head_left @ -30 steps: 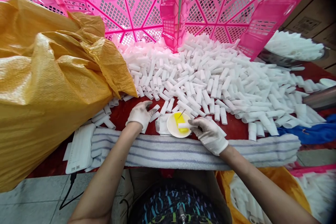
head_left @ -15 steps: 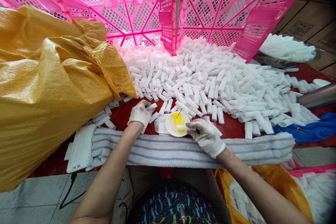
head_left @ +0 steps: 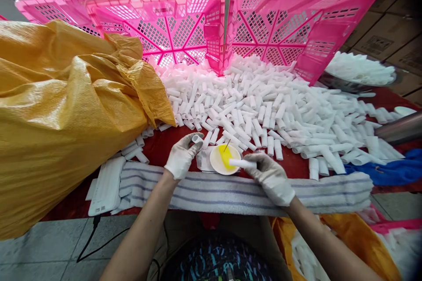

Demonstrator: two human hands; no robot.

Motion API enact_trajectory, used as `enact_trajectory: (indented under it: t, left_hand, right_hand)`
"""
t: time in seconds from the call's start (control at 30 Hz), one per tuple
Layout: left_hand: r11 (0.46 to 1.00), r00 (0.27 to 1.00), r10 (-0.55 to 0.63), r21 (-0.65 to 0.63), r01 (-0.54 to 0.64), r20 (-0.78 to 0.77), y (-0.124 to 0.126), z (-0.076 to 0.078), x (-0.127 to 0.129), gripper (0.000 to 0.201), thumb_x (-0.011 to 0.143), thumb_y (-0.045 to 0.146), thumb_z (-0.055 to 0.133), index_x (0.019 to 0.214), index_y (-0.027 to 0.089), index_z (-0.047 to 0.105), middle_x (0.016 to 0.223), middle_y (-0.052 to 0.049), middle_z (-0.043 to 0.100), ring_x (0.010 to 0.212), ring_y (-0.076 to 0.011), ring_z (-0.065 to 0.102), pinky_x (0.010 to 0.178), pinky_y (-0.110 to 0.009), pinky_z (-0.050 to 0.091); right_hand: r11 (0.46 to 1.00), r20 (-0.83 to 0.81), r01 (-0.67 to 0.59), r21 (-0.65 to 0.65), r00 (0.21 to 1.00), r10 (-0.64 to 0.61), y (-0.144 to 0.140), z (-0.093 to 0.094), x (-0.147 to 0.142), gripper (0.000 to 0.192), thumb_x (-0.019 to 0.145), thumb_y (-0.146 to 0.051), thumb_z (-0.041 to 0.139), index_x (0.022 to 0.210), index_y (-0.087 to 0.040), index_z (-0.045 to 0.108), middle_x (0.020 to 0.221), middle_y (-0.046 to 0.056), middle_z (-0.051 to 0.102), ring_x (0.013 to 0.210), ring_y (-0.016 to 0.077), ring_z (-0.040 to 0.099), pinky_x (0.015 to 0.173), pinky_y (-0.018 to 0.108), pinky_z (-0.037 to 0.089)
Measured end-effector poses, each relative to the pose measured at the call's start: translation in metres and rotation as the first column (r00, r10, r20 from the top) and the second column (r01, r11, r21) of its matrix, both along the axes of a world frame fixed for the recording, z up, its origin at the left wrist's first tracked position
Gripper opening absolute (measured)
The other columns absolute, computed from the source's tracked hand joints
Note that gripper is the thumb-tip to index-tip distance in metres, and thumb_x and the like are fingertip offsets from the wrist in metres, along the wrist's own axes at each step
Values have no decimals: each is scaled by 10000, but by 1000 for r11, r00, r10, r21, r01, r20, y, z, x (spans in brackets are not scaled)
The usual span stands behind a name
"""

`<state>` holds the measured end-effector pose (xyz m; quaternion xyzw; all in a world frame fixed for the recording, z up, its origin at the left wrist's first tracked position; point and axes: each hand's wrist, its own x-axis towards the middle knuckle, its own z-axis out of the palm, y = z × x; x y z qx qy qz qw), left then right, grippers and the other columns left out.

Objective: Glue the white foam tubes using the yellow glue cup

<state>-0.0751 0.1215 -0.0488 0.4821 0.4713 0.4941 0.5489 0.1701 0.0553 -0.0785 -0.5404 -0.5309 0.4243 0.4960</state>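
Both my hands wear white gloves. My left hand (head_left: 182,156) pinches a short white tube (head_left: 198,138) lifted just off the red table (head_left: 158,148). My right hand (head_left: 273,177) holds another white tube (head_left: 241,163) level, its end over the rim of a small white dish (head_left: 215,165) of yellow liquid (head_left: 226,159) with a thin stick in it. A big heap of white tubes (head_left: 263,105) spreads across the table behind the dish.
A bulging yellow woven sack (head_left: 62,118) fills the left. Two pink crates (head_left: 174,26) (head_left: 290,26) stand tipped at the back. A striped towel (head_left: 231,189) lies along the table edge, a white flat block (head_left: 107,184) on its left, a metal bowl (head_left: 359,72) of tubes far right.
My left hand has picked one tube out of the pile and raised it. My right hand has drawn its tube back a little from the yellow dish. The camera tilted up.
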Motion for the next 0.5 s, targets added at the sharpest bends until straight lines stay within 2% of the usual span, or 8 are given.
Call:
enact_trajectory:
  t: [0.07,0.13,0.17,0.23,0.3,0.4,0.43,0.5]
  left_hand:
    - [996,989,-87,22,85,123,-13,7,9,344,768,358,679,1057,185,605,1073,-57,640,1001,-170,578,879,-282,442]
    - [984,941,-159,-34,177,297,-24,10,18,308,806,368,645,1065,213,586,1077,-51,633,949,-147,590,791,-243,457]
    - [976,913,-163,-73,204,373,-28,10,21,297,810,364,645,1063,220,586,1074,-44,630,916,-128,592,739,-213,452]
    - [974,882,-106,-133,186,460,-31,9,25,286,788,339,678,1035,215,606,1051,-27,625,871,-93,584,696,-170,435]
    - [978,869,-23,-170,123,494,-30,6,24,303,735,306,734,996,200,620,992,-10,627,844,-78,584,729,-167,443]
    - [977,891,29,-199,70,454,-29,3,20,357,674,264,782,976,187,608,930,0,635,808,-83,599,783,-208,465]
    - [979,909,26,-194,61,415,-30,3,20,372,665,251,787,981,185,602,930,-2,639,808,-89,604,790,-218,470]
    - [986,945,13,-159,42,328,-33,3,21,388,655,232,792,986,178,598,952,-13,649,847,-112,614,810,-239,479]
  right_hand:
    - [995,-122,53,-83,991,-63,1,10,2,385,733,-448,696,969,-166,584,830,45,634,657,113,590,584,239,513]
    - [990,-175,66,-124,981,-87,5,16,1,417,730,-485,683,962,-154,582,688,12,593,543,90,524,495,218,459]
    - [990,-171,69,-123,981,-90,8,17,0,417,728,-488,682,955,-152,586,669,7,587,534,89,518,492,219,453]
    - [995,-96,81,-60,992,-86,12,12,-2,378,730,-459,686,937,-156,596,756,32,628,615,109,570,564,239,491]
    - [994,64,53,93,996,-59,14,4,-2,291,736,-393,694,902,-167,615,856,52,652,726,137,608,674,280,523]
    - [945,326,-83,317,945,-26,10,-4,4,162,743,-297,695,861,-191,660,847,54,651,783,160,609,747,324,524]
    - [932,348,-75,354,936,-56,8,-3,7,149,746,-282,693,866,-197,666,845,54,647,787,162,608,751,326,524]
    - [937,247,37,348,960,-129,2,6,8,179,757,-286,686,912,-203,653,899,56,646,837,163,616,787,323,527]
